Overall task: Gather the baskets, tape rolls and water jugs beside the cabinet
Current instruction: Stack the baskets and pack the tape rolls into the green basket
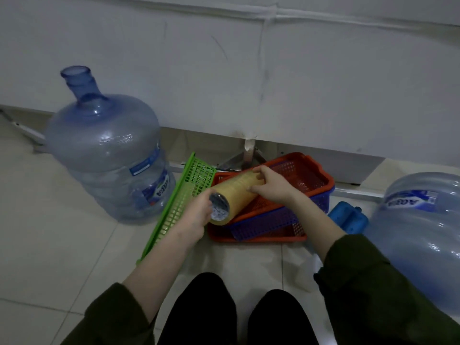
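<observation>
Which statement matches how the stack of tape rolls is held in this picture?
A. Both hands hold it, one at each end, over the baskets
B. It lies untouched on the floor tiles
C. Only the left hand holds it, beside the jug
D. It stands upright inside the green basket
A: the left hand cups the near end of the stack of tape rolls and the right hand grips the far end, above the orange basket.

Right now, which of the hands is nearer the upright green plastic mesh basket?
Left. The left hand grips the yellow tape-roll stack right beside the green plastic mesh basket; the right hand holds the stack's far end, over the red basket.
</observation>
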